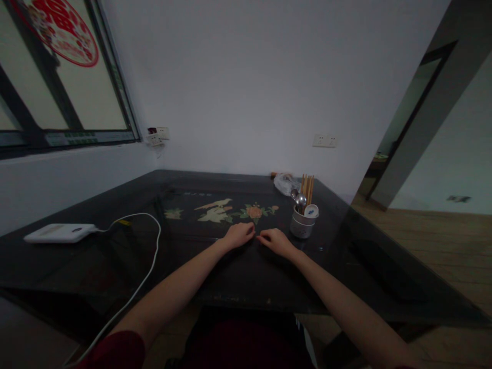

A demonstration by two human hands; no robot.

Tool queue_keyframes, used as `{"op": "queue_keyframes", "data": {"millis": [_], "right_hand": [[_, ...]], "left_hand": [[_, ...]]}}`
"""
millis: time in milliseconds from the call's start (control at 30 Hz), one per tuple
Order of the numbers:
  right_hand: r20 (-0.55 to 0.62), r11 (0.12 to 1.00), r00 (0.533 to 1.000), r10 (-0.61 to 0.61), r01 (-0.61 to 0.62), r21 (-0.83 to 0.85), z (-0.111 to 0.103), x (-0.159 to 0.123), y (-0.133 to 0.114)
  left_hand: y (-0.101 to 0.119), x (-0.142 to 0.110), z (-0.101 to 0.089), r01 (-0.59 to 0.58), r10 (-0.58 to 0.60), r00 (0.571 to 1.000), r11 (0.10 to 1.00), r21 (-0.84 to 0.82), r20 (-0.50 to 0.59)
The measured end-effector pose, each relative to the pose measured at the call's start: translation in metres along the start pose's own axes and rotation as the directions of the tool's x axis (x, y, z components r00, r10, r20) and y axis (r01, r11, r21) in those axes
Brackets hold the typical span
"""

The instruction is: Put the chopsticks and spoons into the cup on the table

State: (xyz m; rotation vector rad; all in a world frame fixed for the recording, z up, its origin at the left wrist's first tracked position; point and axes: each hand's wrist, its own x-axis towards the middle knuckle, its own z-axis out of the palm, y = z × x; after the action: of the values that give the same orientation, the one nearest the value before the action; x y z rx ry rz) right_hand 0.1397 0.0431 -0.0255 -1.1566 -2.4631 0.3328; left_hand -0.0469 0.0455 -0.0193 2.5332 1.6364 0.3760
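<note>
My left hand [239, 234] and my right hand [275, 241] rest side by side on the dark glass-topped table [115, 256], fingertips nearly touching. Both hands lie palm down with fingers curled loosely together; nothing shows in either. Just right of my right hand stands a small metal holder [302, 224] with wooden chopsticks [307, 187] and metal spoons [299, 198]. A painted bird-and-flower design [226, 210] lies on the table just beyond my hands.
A white flat device [59, 232] sits at the table's left with a white cable [151, 256] looping to the front edge. A crumpled clear plastic bag [285, 183] lies at the back by the wall. A doorway and wooden floor [442, 241] open to the right.
</note>
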Motion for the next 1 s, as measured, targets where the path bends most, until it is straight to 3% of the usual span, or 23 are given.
{"op": "queue_keyframes", "data": {"millis": [1000], "right_hand": [[-0.013,1.000,1.000,0.002,-0.002,-0.005,0.0006,-0.0003,0.0001]], "left_hand": [[-0.0033,0.0016,0.0040,-0.019,0.019,1.000,1.000,-0.007,-0.014]]}}
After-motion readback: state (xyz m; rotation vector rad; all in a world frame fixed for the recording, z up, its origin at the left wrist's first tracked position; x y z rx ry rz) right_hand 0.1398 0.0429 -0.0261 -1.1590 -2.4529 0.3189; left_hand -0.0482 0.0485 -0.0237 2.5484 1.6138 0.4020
